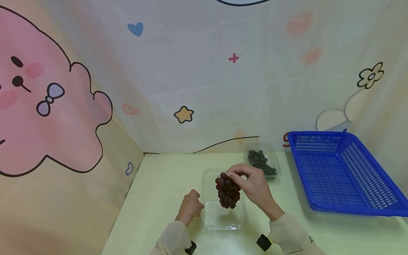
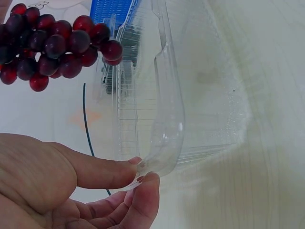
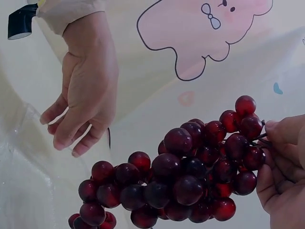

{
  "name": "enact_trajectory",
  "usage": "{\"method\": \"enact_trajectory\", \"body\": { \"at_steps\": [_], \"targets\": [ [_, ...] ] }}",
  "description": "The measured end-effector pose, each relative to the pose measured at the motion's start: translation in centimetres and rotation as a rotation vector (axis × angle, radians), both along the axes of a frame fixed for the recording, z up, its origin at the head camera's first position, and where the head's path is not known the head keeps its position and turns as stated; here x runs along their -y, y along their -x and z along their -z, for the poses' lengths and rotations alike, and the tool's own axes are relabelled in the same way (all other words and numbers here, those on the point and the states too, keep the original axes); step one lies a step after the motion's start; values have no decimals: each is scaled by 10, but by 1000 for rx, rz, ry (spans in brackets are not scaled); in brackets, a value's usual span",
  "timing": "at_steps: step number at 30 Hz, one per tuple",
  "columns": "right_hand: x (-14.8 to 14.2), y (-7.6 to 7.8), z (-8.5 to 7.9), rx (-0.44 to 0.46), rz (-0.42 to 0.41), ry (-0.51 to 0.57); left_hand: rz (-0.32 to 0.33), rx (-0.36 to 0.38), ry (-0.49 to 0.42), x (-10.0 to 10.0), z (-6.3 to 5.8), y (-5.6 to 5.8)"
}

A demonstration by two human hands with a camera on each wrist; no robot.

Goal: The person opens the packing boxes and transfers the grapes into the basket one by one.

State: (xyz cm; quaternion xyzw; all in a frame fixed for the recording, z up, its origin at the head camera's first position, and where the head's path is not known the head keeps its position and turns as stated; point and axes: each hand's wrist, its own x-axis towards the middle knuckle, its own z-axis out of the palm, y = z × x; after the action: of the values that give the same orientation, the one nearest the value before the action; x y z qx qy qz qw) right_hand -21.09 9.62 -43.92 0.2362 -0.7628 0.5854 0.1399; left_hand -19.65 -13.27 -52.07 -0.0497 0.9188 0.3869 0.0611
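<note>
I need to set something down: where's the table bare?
Bare table lies between the left hand and the patterned cloth, and in front of the blue basket. It's crowded mid-table: the right hand holds red grapes over the clear container.

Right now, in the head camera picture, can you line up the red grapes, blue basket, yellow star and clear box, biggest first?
1. Blue basket
2. Clear box
3. Red grapes
4. Yellow star
The grapes are held up over the box, so they may look a bit bigger.

Left grip [image 1: 190, 206] pinches low, right grip [image 1: 252, 183] pinches higher
</note>
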Motion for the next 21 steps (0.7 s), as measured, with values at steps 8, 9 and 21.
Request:
{"method": "enact_trajectory", "body": {
  "at_steps": [8, 9, 21],
  "targets": [
    [3, -4, -12, -37, 6, -27, -20, 8, 21, -1, 0, 1],
    [4, -5, -13, -41, 6, -30, -20, 11, 17, -1, 0, 1],
    [8, -9, -31, -62, 14, -49, -22, 39, -15, -1, -1, 1]
  ]
}}
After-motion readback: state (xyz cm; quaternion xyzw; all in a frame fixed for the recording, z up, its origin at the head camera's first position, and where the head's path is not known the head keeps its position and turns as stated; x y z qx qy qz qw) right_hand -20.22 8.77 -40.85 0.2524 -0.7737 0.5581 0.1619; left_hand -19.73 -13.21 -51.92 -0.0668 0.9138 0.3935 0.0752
